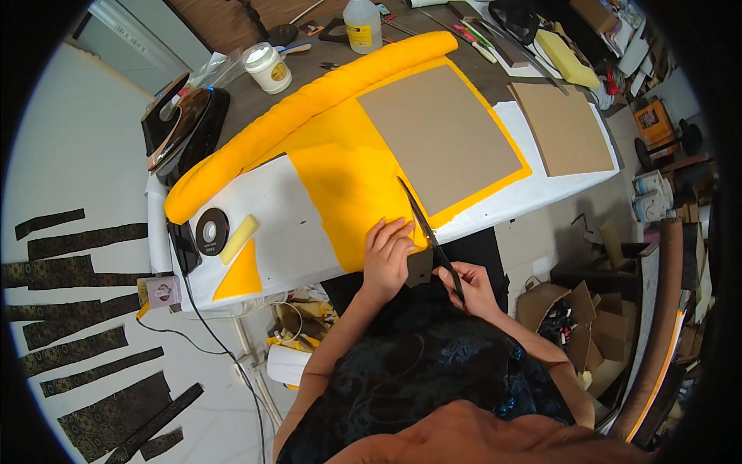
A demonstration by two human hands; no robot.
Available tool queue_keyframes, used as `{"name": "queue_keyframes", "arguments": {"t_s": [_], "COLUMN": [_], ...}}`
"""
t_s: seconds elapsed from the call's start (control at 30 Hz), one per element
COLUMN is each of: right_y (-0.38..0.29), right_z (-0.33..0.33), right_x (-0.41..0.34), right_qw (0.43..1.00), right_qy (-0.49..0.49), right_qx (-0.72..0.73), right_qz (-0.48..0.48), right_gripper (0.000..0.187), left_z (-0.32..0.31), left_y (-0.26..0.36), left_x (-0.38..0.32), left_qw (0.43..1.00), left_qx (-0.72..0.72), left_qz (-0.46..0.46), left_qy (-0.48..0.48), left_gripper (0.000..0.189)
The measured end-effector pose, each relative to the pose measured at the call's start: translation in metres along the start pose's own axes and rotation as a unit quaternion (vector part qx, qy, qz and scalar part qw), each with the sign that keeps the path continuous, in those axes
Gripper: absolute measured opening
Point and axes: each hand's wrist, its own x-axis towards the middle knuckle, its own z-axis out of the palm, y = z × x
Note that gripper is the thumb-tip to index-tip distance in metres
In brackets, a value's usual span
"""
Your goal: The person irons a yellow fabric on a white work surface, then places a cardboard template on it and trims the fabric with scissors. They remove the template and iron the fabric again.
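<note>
Yellow fabric (353, 197) lies over the white-covered table, its far part gathered in a long roll (307, 104). A grey-brown rectangular board (443, 136) rests on the fabric, with a narrow yellow margin around its right and near sides. My right hand (472, 287) holds black-handled scissors (429, 229) at the table's near edge; their blades lie along the fabric just left of the board. My left hand (388, 255) rests on the fabric's near edge, left of the blades, fingers spread a little. Whether it pinches the cloth is not clear.
An iron (179, 124), a white jar (267, 68) and a plastic bottle (363, 29) stand beyond the roll. At the left are a black tape roll (212, 231), a foam strip (239, 239) and a yellow scrap (240, 275). Another board (562, 130) lies right. A cord (203, 319) hangs down left.
</note>
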Motion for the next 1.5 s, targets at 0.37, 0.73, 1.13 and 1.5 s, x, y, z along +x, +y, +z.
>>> {"name": "queue_keyframes", "arguments": {"t_s": [0.37, 0.73, 1.13, 1.5], "right_y": [-0.008, -0.022, -0.029, -0.049], "right_z": [0.008, 0.016, 0.021, 0.026], "right_x": [0.013, 0.03, 0.04, 0.064], "right_qw": [1.0, 1.0, 1.0, 1.0], "right_qy": [0.003, 0.008, 0.011, 0.015], "right_qx": [0.011, 0.029, 0.024, 0.012], "right_qz": [-0.015, -0.001, -0.001, 0.013], "right_gripper": [0.029, 0.03, 0.029, 0.037], "left_z": [-0.002, -0.004, -0.005, -0.003], "left_y": [0.002, 0.005, 0.005, 0.003], "left_x": [0.001, 0.003, 0.003, 0.001], "left_qw": [1.0, 1.0, 1.0, 1.0], "left_qx": [-0.005, -0.006, 0.002, -0.002], "left_qz": [0.005, 0.006, 0.008, 0.008], "left_qy": [0.001, 0.007, 0.005, 0.004], "left_gripper": [0.003, 0.005, 0.006, 0.009]}}
